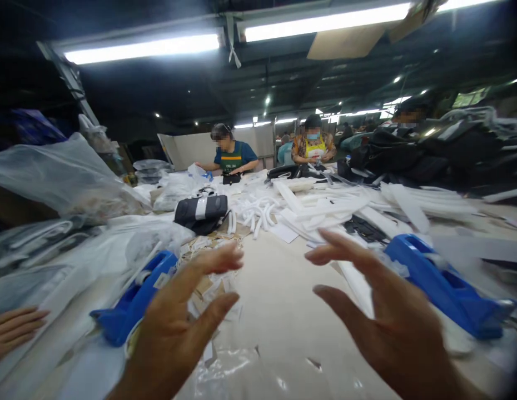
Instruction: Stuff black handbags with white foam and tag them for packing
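Observation:
My left hand is raised above the table at lower left, thumb and fingers apart, holding nothing. Opposite it, my right hand hovers at lower right, also spread and without anything in it. A blue tape dispenser lies just left of my left hand, and a second blue dispenser is beyond my right hand. Between the hands only the pale tabletop shows, with clear plastic near the front edge.
A black bag with a white band stands mid-table. White foam strips and plastic bags cover much of the table. Another person's hand rests at far left. Two people work across the table; black bags pile up at right.

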`<state>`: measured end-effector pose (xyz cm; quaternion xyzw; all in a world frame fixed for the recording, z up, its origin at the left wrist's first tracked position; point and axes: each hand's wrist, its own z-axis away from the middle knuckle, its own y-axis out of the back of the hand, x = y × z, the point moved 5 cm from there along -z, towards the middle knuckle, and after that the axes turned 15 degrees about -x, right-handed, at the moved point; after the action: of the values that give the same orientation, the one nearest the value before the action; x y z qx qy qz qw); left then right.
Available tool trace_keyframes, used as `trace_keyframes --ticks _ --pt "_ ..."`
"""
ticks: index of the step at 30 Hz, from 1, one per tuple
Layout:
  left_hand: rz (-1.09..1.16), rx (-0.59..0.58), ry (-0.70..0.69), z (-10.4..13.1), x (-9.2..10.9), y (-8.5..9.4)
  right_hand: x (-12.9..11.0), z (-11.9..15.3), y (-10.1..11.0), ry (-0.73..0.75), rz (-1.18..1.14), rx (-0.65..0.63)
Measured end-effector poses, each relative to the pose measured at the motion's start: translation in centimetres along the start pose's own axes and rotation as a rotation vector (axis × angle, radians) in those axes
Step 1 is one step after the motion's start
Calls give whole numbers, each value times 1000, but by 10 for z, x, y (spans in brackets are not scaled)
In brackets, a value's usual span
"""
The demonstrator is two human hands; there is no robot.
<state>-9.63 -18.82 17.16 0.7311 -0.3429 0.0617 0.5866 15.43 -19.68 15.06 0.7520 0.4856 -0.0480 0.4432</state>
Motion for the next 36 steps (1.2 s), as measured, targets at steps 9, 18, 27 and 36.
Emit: trace_keyframes --ticks 9,18,27,36 --pt "-280 -466 107 -71 -116 -162 164 -28 -165 -362 256 -397" --pt "-613 -577 340 -134 -193 -180 201 -10 -204 -377 423 -436" --pt "-510 -583 225 -165 -126 -230 195 -17 -196 -384 384 -419" --pt "-378 -559 192 -236 -99 -274 225 -14 -214 -414 317 -343"
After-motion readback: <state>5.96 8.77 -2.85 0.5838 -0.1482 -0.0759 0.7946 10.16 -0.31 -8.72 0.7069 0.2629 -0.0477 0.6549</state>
